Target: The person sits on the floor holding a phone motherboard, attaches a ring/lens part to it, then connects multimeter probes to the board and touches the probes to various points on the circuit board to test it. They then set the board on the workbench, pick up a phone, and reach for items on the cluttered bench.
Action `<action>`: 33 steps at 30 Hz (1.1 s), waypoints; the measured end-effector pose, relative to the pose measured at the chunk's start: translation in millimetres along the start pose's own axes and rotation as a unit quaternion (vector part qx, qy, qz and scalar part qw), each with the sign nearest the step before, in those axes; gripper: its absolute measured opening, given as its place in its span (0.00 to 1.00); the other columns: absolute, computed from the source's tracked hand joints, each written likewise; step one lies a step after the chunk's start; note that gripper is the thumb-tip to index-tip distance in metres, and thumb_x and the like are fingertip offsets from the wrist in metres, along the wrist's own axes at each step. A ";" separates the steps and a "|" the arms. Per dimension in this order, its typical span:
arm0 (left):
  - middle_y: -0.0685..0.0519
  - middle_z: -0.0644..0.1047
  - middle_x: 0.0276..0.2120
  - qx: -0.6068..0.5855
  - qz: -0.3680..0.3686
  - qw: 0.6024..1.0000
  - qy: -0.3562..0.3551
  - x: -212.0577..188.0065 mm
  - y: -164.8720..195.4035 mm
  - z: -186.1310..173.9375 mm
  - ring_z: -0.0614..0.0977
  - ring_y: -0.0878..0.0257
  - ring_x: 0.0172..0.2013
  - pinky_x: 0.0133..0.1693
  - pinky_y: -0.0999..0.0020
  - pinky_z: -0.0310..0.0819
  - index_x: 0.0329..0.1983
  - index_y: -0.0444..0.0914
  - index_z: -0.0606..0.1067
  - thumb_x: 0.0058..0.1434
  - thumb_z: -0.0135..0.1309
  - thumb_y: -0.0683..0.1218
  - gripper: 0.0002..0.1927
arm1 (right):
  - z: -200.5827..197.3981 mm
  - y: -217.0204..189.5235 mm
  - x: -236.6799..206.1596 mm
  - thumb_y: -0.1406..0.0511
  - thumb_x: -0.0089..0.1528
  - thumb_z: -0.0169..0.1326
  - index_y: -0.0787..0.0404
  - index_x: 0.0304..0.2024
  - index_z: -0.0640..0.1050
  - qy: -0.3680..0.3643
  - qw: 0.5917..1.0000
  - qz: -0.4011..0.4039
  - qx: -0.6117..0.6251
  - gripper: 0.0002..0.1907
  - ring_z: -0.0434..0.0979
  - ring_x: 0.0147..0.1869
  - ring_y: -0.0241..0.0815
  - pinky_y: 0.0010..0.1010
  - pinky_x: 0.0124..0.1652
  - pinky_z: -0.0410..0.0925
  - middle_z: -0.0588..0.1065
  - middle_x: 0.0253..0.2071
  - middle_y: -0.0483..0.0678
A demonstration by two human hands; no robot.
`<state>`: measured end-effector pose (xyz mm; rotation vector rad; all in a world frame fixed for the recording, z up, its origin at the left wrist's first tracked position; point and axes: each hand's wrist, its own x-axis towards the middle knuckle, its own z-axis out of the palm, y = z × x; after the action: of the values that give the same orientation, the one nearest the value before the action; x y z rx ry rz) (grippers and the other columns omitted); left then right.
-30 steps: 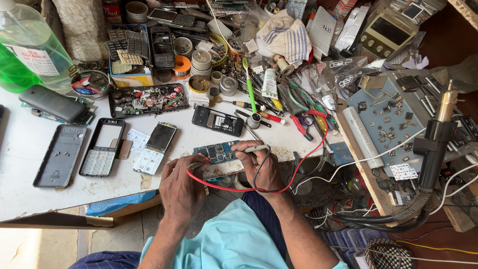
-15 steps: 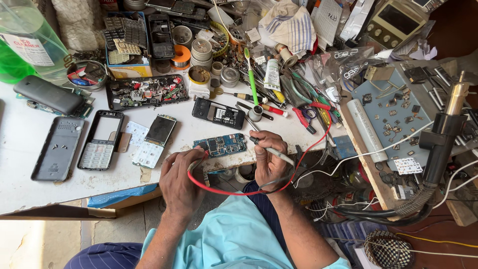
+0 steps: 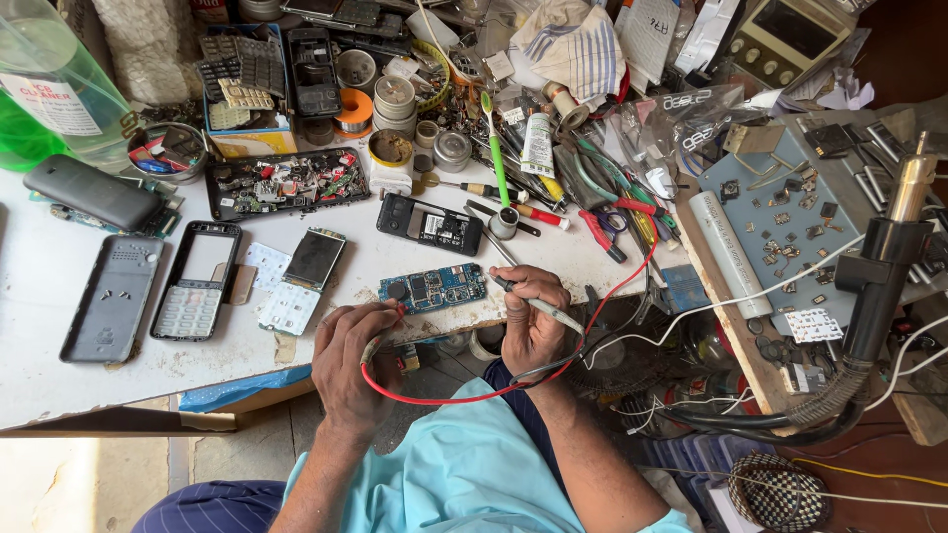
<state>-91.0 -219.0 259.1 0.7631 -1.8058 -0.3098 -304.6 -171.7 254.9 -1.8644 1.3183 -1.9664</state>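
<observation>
a: starting at the left edge of the table (image 3: 59, 296), what lies there?

b: a green liquid bottle (image 3: 49, 99) at the far left corner, a dark phone (image 3: 91, 192) below it, then a grey back cover (image 3: 109, 296) and a keypad frame (image 3: 196, 281), laid flat and apart, likely so the parts stay sorted.

a: and the left hand (image 3: 354, 360)?

b: it sits at the near edge, fingers curled and pinched on a red probe (image 3: 390, 321) whose tip meets the left end of the blue circuit board (image 3: 433, 288). the red lead (image 3: 444, 395) loops down off the edge below both hands.

a: where's the board itself?

b: flat on the table near the front edge, between the two hands, close enough for both to reach, i'd say.

a: the right hand (image 3: 528, 321)?

b: closed round a second probe (image 3: 538, 304) like a pen, tip pointing at the board's right end; i can't tell if it touches.

a: anything in the way?

b: just behind the board lies a black phone body (image 3: 430, 225), and further right a heap of screwdrivers and cutters (image 3: 583, 192). at the right edge a wooden board of small parts (image 3: 780, 212) and a hot-air tool (image 3: 879, 286) stand well clear.
</observation>
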 end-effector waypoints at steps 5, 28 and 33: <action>0.51 0.82 0.47 0.009 0.002 1.000 0.004 -1.5 1.0 3.5 0.83 0.55 0.49 0.58 0.57 0.73 0.47 0.38 0.72 0.51 0.54 0.29 0.21 | -1.7 7.6 -1.5 0.73 0.74 0.44 0.63 0.54 0.62 -0.003 1.000 -0.002 0.022 0.08 0.77 0.61 0.48 0.41 0.62 0.76 0.69 0.56 0.57; 0.54 0.80 0.46 0.014 0.015 0.999 -0.040 -7.3 4.1 -1.8 0.83 0.60 0.45 0.57 0.54 0.66 0.51 0.41 0.70 0.59 0.55 0.34 0.18 | -0.1 -4.9 7.6 0.72 0.74 0.43 0.65 0.55 0.64 -0.022 0.999 0.015 -0.023 0.07 0.77 0.56 0.43 0.35 0.51 0.78 0.69 0.54 0.57; 0.52 0.80 0.46 0.014 0.016 0.999 -0.041 -5.1 6.5 -3.2 0.83 0.58 0.47 0.57 0.53 0.66 0.51 0.40 0.69 0.55 0.54 0.36 0.19 | -1.9 -2.8 5.3 0.71 0.74 0.43 0.66 0.54 0.65 -0.023 0.999 0.026 -0.007 0.06 0.78 0.54 0.41 0.33 0.49 0.81 0.70 0.54 0.57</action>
<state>-89.4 -210.4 260.1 0.7494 -1.9021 -0.2986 -306.2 -172.3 261.0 -1.8512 1.3561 -1.8821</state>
